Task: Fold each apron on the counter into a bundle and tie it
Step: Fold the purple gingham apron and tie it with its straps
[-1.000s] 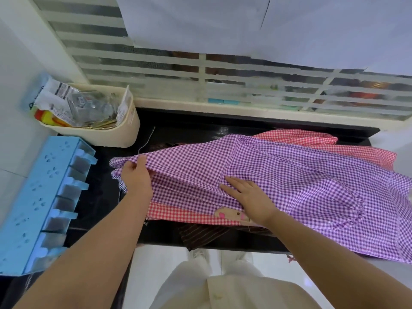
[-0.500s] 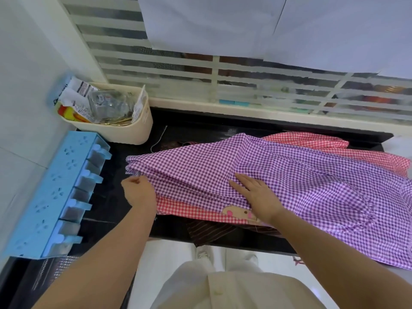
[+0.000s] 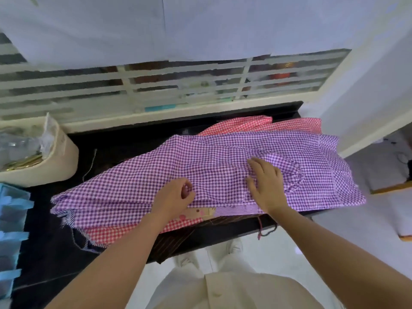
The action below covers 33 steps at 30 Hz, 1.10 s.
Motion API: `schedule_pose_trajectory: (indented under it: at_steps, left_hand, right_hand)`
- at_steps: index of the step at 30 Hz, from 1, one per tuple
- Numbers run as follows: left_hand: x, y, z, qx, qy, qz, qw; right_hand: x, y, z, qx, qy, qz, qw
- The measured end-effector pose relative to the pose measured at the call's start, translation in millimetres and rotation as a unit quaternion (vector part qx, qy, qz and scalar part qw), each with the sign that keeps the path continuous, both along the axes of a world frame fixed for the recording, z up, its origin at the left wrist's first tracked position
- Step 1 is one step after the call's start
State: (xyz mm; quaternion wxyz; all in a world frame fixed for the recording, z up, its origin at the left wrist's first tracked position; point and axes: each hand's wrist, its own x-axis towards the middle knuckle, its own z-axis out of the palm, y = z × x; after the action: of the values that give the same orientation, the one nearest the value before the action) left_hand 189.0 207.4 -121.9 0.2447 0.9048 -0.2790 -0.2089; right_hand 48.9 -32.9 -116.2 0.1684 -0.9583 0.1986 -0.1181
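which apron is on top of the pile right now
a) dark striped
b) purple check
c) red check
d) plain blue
b: the purple check apron is spread over the whole pile, with the red check apron peeking out behind and below it and a dark striped cloth hanging underneath at the front.

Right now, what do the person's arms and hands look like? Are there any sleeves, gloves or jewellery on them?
The left forearm and right forearm are bare down to the picture's edge, with no sleeve showing. The left hand and right hand wear no gloves, and I see no ring, watch or bracelet. The person wears a cream buttoned shirt.
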Motion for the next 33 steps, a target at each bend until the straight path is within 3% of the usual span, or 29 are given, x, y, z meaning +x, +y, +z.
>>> schedule_pose_trajectory:
  at_steps: [4,6,8,10,13,17,21,22,25,27,29,32,33]
  left_hand:
    - [-10,-34,2,0.015,0.031,-0.065,0.997]
    - [-18,-49,3,0.026,0.036,-0.09,0.995]
    - [-25,-57,3,0.035,0.035,-0.097,0.994]
    - [-30,-64,4,0.049,0.026,-0.108,0.993]
    - [-30,-69,3,0.077,0.013,-0.118,0.99]
    - [-30,-72,1,0.102,0.0,-0.125,0.987]
    - [-32,-75,-3,0.116,-0.007,-0.138,0.984]
    - [-32,-75,-4,0.115,-0.01,-0.144,0.983]
    - [-33,-76,-6,0.108,-0.018,-0.151,0.983]
    - [-33,-79,-6,0.115,-0.012,-0.157,0.981]
    - [-34,-82,-7,0.134,0.007,-0.153,0.979]
    - [-37,-88,-5,0.152,0.017,-0.133,0.979]
    - [-39,-92,-3,0.141,-0.005,-0.129,0.982]
  right_hand:
    - [-28,-45,8,0.048,0.072,-0.269,0.959]
    - [-38,-65,7,0.183,0.066,-0.341,0.92]
    - [-44,-80,0,0.306,0.064,-0.348,0.884]
    - [-47,-90,-7,0.362,0.063,-0.355,0.86]
    - [-41,-98,-9,0.42,0.034,-0.361,0.832]
    - [-34,-109,-1,0.427,-0.028,-0.329,0.842]
    - [-39,-113,-5,0.55,-0.018,-0.311,0.775]
    - [-41,-115,-6,0.555,-0.018,-0.304,0.774]
    - [-39,-125,-5,0.464,-0.044,-0.277,0.84]
    - [-38,-133,-3,0.41,-0.057,-0.294,0.861]
    - [-37,-140,-7,0.42,-0.011,-0.316,0.851]
    - [-43,-144,-12,0.509,0.056,-0.306,0.802]
    - [-45,-144,-13,0.507,0.051,-0.296,0.808]
